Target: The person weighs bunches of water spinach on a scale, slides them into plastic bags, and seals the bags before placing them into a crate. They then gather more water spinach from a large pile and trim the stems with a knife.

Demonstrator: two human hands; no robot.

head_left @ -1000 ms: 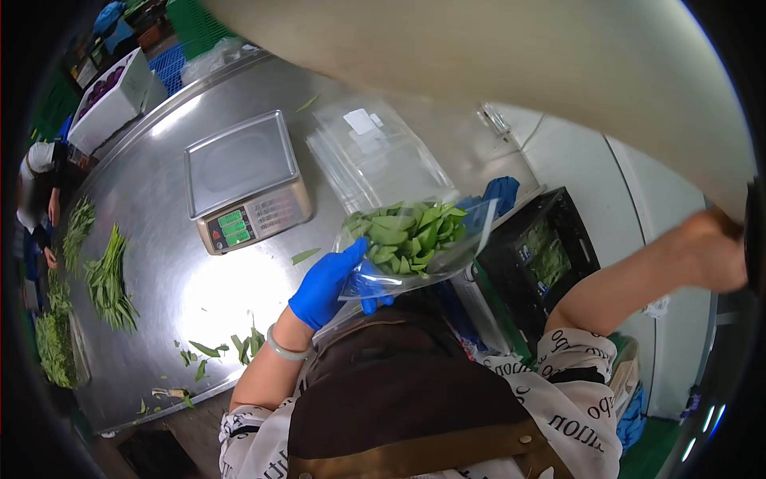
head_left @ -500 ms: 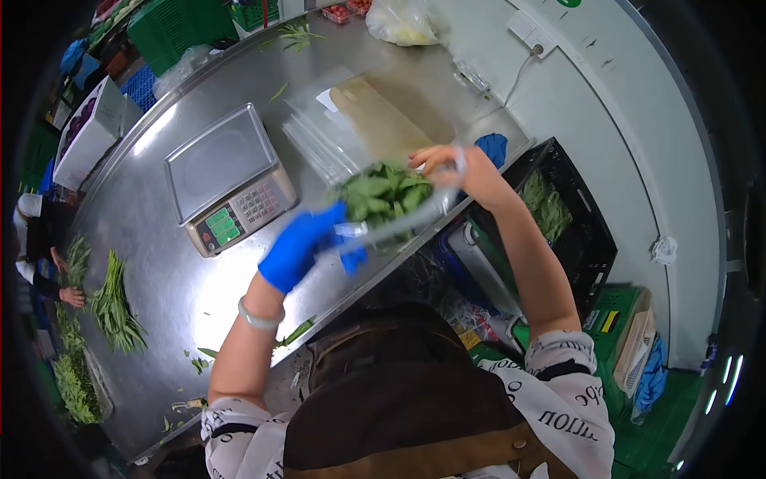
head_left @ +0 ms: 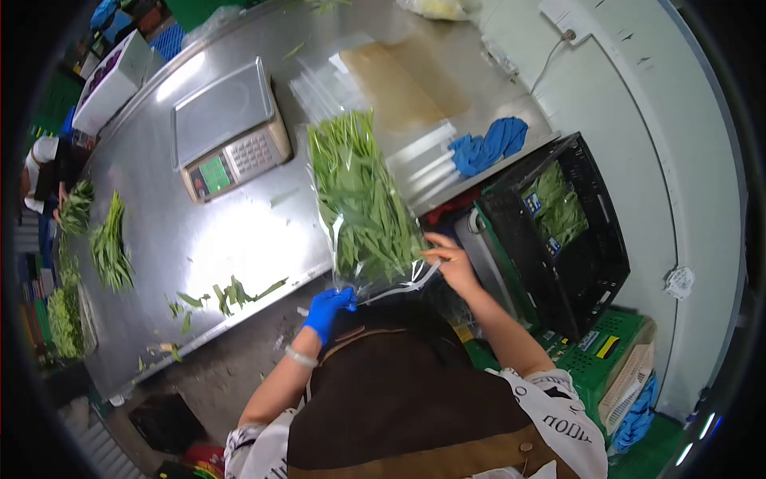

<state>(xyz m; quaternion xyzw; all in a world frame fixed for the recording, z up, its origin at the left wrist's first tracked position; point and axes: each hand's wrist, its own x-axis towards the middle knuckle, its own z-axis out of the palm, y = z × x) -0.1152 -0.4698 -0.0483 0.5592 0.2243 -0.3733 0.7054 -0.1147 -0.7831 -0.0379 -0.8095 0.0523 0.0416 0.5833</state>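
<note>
A clear plastic bag (head_left: 345, 275) full of long-stemmed leafy greens (head_left: 363, 199) lies over the front edge of the steel table, stems pointing away from me and its mouth toward my apron. My left hand (head_left: 329, 311), in a blue glove, pinches the near left corner of the bag's mouth. At the near right corner, the bare fingers of my right hand (head_left: 453, 266) are closed on the rim. A pale strip runs along the rim between both hands. The scale (head_left: 227, 132) stands left of the bag, and a blue glove or cloth (head_left: 491, 146) lies to its right.
Flat clear bags and a brown sheet (head_left: 403, 84) lie beyond the greens. Another bunch of greens (head_left: 112, 243) and loose leaves (head_left: 231, 295) rest at left, near a co-worker's hand (head_left: 61, 203). A black crate (head_left: 598, 231) with bagged greens stands at right, above a green crate (head_left: 614, 327).
The bag of greens has come toward me and now lies stretched out, stems away. Both hands have moved nearer my body, holding its mouth. The view has shifted slightly.
</note>
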